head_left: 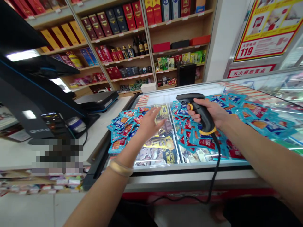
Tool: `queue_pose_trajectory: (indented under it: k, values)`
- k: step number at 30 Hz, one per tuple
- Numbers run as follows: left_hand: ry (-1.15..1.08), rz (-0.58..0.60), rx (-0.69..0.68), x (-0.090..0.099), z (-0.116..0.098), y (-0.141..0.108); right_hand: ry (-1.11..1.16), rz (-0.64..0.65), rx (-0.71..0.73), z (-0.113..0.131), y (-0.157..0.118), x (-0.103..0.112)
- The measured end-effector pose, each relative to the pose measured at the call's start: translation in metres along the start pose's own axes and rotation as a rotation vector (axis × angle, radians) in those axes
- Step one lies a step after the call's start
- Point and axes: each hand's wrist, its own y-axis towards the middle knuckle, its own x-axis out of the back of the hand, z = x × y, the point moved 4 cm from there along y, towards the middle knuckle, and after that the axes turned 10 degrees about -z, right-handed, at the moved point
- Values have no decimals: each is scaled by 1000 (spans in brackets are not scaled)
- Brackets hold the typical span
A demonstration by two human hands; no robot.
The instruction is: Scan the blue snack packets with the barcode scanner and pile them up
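Note:
My right hand (pixel 210 112) is wrapped round the handle of a black and yellow barcode scanner (pixel 203 115), its head pointing left and its cable hanging down in front. My left hand (pixel 151 123) holds nothing, with its fingers spread above the freezer's glass top. Small blue and red snack packets (pixel 123 129) lie in a pile just left of my left hand. A larger spread of the same packets (pixel 258 115) covers the glass under and to the right of the scanner. Yellow packages (pixel 163 143) show through the glass between the piles.
A white counter (pixel 104 135) at the left holds a scale (pixel 97 100) and a dark checkout machine (pixel 42 104). The freezer's front edge (pixel 189 178) runs across below my arms. Shelves of boxes and bottles (pixel 123 53) stand behind. The scanner's cable (pixel 214 176) loops below the edge.

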Motion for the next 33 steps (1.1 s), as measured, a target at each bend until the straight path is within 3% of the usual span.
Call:
queue_pose_trajectory:
  k: [3,8,12,17,22,25,28,33]
  values:
    - [-204,98,-40,-39,-35,0,-8,-40,24,10,-11,31]
    - [-225,327,-223,-93,-79,-11,16,-98,68,15,-25,66]
    - [-151,381,-306,-118,-84,-18,63,-125,68,11,-28,76]
    - [-133,305,-278,-118,-71,-17,57,-94,63,8,-25,73]
    - [-157,204,-142,-105,-59,-10,61,-78,62,9,-24,71]
    - [-198,81,-24,-99,-49,-4,86,-100,46,8,-25,71]
    - [-350,-13,195,-97,-35,0,89,-113,20,7,-26,70]
    - [-831,-52,617,-102,-22,1,38,-86,14,5,-29,65]
